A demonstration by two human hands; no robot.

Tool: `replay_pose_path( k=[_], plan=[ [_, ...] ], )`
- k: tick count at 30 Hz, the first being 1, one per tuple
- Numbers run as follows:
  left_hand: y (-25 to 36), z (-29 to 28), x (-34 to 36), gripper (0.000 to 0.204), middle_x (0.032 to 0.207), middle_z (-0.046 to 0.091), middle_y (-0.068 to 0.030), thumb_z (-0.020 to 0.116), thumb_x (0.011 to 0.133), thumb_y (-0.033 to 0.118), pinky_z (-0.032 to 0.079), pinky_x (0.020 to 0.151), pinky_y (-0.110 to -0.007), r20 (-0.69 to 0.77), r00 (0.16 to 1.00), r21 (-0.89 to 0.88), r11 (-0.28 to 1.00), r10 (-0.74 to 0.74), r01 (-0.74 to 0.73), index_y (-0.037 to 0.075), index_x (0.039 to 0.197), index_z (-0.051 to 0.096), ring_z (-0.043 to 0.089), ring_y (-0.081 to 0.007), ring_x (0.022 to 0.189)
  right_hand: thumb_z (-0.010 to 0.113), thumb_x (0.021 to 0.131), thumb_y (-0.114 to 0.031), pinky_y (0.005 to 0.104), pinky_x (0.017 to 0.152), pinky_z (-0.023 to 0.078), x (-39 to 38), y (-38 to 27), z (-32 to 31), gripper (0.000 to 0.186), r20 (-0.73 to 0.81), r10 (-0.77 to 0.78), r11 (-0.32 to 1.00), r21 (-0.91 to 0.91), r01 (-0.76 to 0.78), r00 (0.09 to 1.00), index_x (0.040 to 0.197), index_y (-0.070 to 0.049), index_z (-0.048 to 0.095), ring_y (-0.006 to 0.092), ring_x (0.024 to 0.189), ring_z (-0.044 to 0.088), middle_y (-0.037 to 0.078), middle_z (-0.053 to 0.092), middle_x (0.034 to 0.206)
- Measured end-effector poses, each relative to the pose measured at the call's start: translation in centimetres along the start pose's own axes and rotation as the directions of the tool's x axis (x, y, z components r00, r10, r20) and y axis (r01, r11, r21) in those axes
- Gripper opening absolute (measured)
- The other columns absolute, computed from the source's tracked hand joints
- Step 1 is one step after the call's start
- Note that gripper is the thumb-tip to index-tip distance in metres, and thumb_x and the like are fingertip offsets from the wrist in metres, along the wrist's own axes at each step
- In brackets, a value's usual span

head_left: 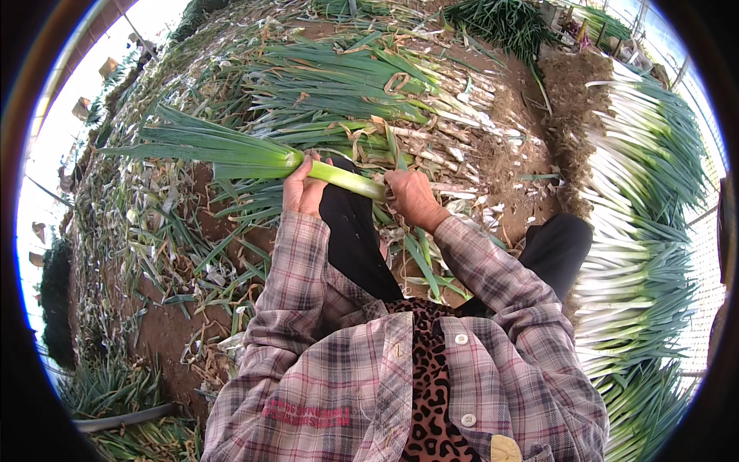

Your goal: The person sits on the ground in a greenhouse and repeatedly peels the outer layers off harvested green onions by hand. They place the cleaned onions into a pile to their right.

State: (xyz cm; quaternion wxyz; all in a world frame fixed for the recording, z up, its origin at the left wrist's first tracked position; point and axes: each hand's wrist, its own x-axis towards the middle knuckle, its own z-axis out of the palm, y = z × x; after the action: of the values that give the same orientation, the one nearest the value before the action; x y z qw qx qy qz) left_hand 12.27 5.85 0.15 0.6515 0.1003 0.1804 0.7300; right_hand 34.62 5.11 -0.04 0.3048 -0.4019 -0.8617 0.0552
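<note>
My left hand (pixel 305 185) is wrapped round the pale green shaft of a leek (pixel 350 180), just below where its leaves fan out to the left. The leek lies almost level over my black-clad knee. At its right end my right hand (pixel 412 197) is closed, its fingers pinched against the shaft's tip. A strip of green leaf (pixel 395 148) stands up by that hand; I cannot tell whether the fingers hold it. The root end is hidden behind my right hand. Beyond both hands lies a heap of untrimmed leeks (pixel 346 85) with dry outer leaves and soiled roots.
To the right, a long row of clean white-stemmed leeks (pixel 616 262) lies with leaves pointing outward. A ridge of soil (pixel 570 115) borders it. Peeled leaves and dry scraps (pixel 154 223) litter the ground on the left. More dark green leeks (pixel 500 23) lie at the back.
</note>
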Motion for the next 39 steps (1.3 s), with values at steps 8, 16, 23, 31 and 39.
replay_pose_path(
  k=[8, 16, 23, 31, 39],
  plan=[
    [-0.5, 0.0, -0.2, 0.035, 0.092, 0.051, -0.0035, 0.052, 0.077, -0.004, 0.032, 0.091, -0.048, 0.019, 1.0, -0.035, 0.999, 0.003, -0.003, 0.012, 0.108, 0.047, 0.05, -0.0188, 0.089, 0.058, 0.07, -0.009, 0.0376, 0.054, 0.044, -0.6, -0.4, -0.9, 0.012, -0.079, 0.014, 0.961, 0.275, 0.008, 0.997, 0.079, -0.001, 0.055, 0.0334, 0.062, 0.054, 0.016, 0.054, 0.069],
    [-1.0, -0.5, -0.2, 0.029, 0.094, 0.052, -0.003, 0.051, 0.076, -0.007, 0.033, 0.092, -0.048, 0.077, 0.997, -0.063, 0.998, 0.02, -0.016, 0.009, 0.1, 0.049, 0.051, -0.018, 0.09, 0.055, 0.069, -0.008, 0.0397, 0.054, 0.043, -0.5, -0.6, -0.9, 0.007, -0.112, -0.07, 0.988, 0.127, 0.084, 0.991, 0.071, -0.002, 0.052, 0.0332, 0.063, 0.054, 0.015, 0.054, 0.068],
    [-1.1, -0.5, -0.7, 0.029, 0.097, 0.052, -0.0035, 0.05, 0.076, -0.007, 0.033, 0.092, -0.047, 0.116, 0.993, -0.064, 0.998, 0.018, -0.011, 0.009, 0.101, 0.049, 0.049, -0.0178, 0.094, 0.053, 0.069, -0.006, 0.0393, 0.054, 0.042, -0.4, -1.0, -1.3, 0.007, -0.081, -0.053, 0.998, 0.041, 0.057, 0.995, 0.071, -0.001, 0.049, 0.0344, 0.061, 0.052, 0.016, 0.053, 0.067],
    [-1.4, 0.2, -1.2, 0.028, 0.104, 0.05, -0.0046, 0.051, 0.078, -0.002, 0.029, 0.095, -0.047, 0.219, 0.975, -0.125, 0.991, -0.027, 0.056, 0.006, 0.105, 0.047, 0.045, -0.0187, 0.104, 0.059, 0.076, -0.039, 0.0336, 0.074, 0.043, 0.9, 0.0, -1.7, 0.051, 0.309, 0.088, 0.679, 0.677, -0.284, 0.947, 0.105, 0.002, 0.047, 0.029, 0.087, 0.056, 0.02, 0.056, 0.097],
    [-0.2, 1.8, 0.7, 0.035, 0.1, 0.052, -0.0091, 0.054, 0.082, 0.027, 0.038, 0.089, -0.046, 0.0, 1.0, -0.153, 0.988, 0.006, -0.006, 0.002, 0.105, 0.046, 0.048, -0.0252, 0.098, 0.058, 0.077, -0.015, 0.0313, 0.055, 0.043, 0.6, -3.0, -3.6, 0.025, 0.226, 0.176, 0.804, 0.529, -0.273, 0.958, 0.094, 0.002, 0.057, 0.021, 0.057, 0.054, 0.017, 0.056, 0.069]
  ],
)
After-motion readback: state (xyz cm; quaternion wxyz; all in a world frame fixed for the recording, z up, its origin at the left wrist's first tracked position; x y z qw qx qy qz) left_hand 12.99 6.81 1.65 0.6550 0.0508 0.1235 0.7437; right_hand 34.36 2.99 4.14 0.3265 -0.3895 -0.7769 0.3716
